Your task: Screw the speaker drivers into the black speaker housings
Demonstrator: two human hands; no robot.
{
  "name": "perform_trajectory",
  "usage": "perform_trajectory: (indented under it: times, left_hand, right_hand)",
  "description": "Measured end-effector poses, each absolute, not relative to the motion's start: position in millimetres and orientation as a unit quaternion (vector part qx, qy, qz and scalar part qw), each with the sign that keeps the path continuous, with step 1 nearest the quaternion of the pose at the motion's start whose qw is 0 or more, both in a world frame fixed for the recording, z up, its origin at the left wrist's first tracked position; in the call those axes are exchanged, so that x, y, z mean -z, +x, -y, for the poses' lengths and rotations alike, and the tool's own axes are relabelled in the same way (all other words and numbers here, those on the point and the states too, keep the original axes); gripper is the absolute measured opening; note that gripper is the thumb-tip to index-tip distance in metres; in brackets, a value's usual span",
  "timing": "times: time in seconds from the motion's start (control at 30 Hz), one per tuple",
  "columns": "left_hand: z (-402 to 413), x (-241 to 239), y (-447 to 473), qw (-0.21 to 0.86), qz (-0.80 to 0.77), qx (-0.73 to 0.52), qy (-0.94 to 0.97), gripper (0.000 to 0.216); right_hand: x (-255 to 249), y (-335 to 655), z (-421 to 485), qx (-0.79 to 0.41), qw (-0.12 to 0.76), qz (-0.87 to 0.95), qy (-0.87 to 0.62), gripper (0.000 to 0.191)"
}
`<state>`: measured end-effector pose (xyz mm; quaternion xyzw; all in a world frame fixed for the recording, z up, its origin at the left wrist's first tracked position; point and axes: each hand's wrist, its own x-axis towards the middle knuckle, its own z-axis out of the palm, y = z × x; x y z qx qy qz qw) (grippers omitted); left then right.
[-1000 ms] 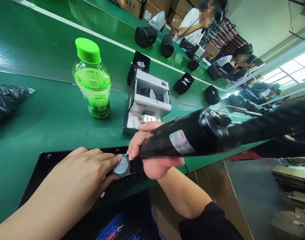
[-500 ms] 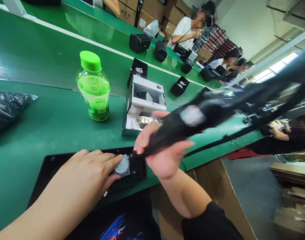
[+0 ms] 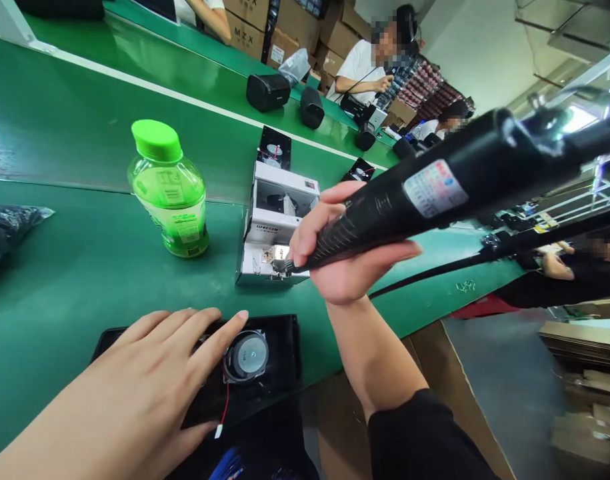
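Note:
My right hand (image 3: 347, 257) is wrapped round a black electric screwdriver (image 3: 425, 193), whose tip rests at the outlet of a white screw feeder box (image 3: 277, 220). My left hand (image 3: 159, 373) lies flat with fingers spread on a black speaker panel (image 3: 279, 360) at the bench's near edge. The index fingertip touches the rim of a round silver speaker driver (image 3: 249, 355) set in that panel. A red wire with a white plug (image 3: 221, 421) hangs from the driver.
A green drink bottle (image 3: 169, 190) stands left of the feeder. A black plastic bag (image 3: 7, 227) lies at far left. Black speaker housings (image 3: 269, 92) ride the green conveyor (image 3: 85, 113) behind. Other people sit at the far side, with cardboard boxes (image 3: 245, 30) behind them.
My right hand lifted the screwdriver off the speaker driver and carried its tip up to the screw feeder. My left hand stayed on the panel, fingers now flatter.

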<state>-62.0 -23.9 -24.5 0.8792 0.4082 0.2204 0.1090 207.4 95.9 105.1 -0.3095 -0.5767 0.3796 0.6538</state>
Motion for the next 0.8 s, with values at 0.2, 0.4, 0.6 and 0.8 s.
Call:
perform_trajectory:
  times: [0.2,0.4,0.6,0.8]
  left_hand:
    - [22.0,28.9,-54.8,0.083,-0.390,-0.213,0.892,0.142]
    - [20.0,24.1,-60.4,0.120,-0.372,-0.236,0.889,0.075]
    - [13.6,-1.5,-46.5,0.224,-0.372,-0.257,0.863,0.052]
    - [4.9,5.1,-17.6,0.106,-0.357,-0.253,0.893,0.041]
  right_hand:
    - [-108.0,209.2,-91.7,-0.416,0.668,0.522,-0.329,0.101]
    - [-126.3,227.8,-28.1,-0.428,0.696,0.498,-0.291,0.066]
    - [-116.5,245.3,45.2,-0.467,0.600,0.562,-0.324,0.039]
    - [-89.1,236.8,52.7,-0.462,0.600,0.561,-0.335,0.040]
